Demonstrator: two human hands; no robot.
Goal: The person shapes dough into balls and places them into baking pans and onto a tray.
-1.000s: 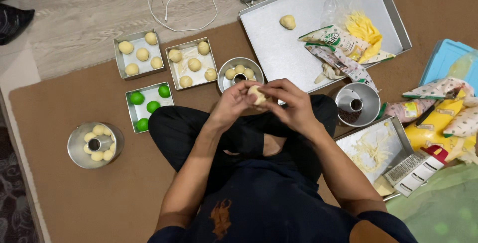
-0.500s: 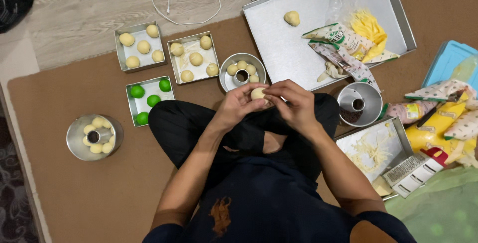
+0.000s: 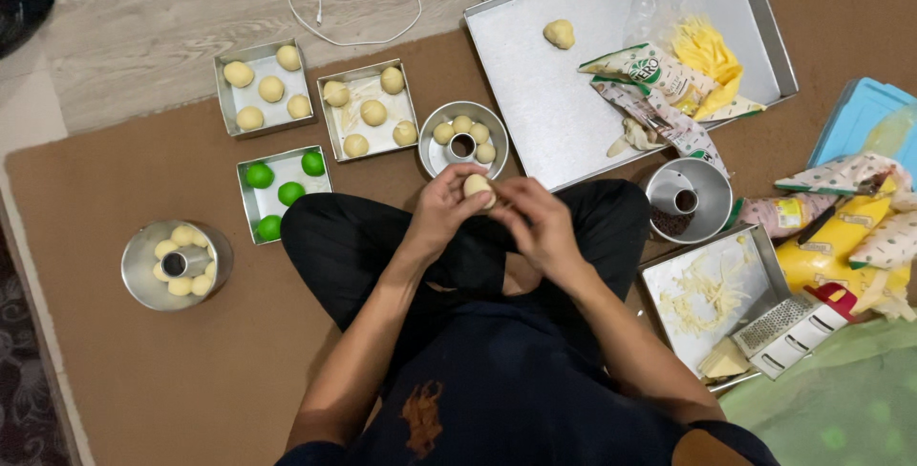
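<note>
Both hands, left hand [image 3: 441,213] and right hand [image 3: 537,227], pinch a smooth, pale, roundish dough ball [image 3: 477,186] over the lap, at the brown mat's [image 3: 143,380] near middle. Its long axis cannot be told. A shiny round ring tin [image 3: 441,153] of similar balls sits just beyond it.

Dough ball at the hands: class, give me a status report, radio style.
Left hand and right hand both closed on pale dough ball. Held over lap. Round ring tin just beyond; nothing between.

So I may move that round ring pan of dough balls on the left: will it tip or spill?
The ring pan looks low and wide, so probably steady. Its dough balls sit loose and may roll together if jolted.
</note>
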